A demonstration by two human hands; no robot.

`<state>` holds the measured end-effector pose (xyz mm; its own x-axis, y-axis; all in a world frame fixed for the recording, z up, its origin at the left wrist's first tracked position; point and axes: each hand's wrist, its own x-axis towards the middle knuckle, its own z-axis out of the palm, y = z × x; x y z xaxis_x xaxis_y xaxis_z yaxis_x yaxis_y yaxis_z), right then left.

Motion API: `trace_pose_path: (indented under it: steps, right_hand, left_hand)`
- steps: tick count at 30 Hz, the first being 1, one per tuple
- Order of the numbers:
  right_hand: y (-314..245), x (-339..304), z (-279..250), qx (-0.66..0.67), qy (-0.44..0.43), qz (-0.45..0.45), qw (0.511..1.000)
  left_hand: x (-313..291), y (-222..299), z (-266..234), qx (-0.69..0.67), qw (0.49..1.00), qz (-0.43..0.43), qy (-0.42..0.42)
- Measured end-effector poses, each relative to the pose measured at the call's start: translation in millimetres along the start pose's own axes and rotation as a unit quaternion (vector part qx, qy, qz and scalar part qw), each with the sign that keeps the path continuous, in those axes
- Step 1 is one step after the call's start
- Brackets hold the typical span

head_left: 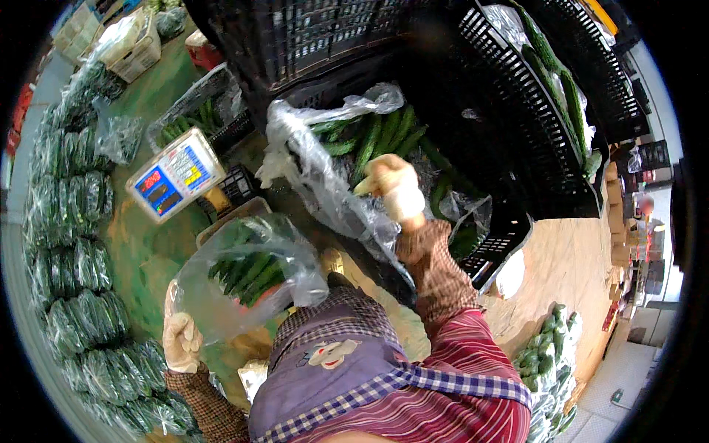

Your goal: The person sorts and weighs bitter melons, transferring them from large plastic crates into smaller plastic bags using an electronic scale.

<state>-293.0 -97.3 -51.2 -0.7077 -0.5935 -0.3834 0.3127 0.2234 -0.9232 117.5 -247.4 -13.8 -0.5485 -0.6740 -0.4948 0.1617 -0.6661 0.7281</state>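
My left hand [182, 344], in a pale glove, has its fingers curled at the rim of a clear plastic bag [221, 295]. Dark green cucumbers [255, 275] lie inside that bag, on a weighing scale whose display [176, 176] stands just beyond. My right hand [395, 188], gloved too, reaches into a black crate [509, 251] lined with clear plastic film [314, 173]. Its fingers are closed close to the bumpy green cucumbers [385, 134] in the crate. Whatever it grips, if anything, is hidden by the glove.
More black crates rise at the back, one holding long cucumbers [543, 52]. Many bagged cucumbers [88, 321] are stacked along the left. At lower right sits a pile of bagged green vegetables [543, 354]. A light-coloured crate [136, 48] stands far left.
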Motion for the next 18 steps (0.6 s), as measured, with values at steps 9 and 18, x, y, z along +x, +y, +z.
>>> trace_pose_path:
  steps: [9,18]
  right_hand:
    - [91,161,9,-0.457,0.333,0.245,0.787]
    - [123,143,-69,-0.086,0.146,0.080,0.982]
  left_hand:
    - [28,-7,51,0.064,0.995,-0.006,0.072]
    - [32,-13,12,-0.046,0.992,0.008,-0.117]
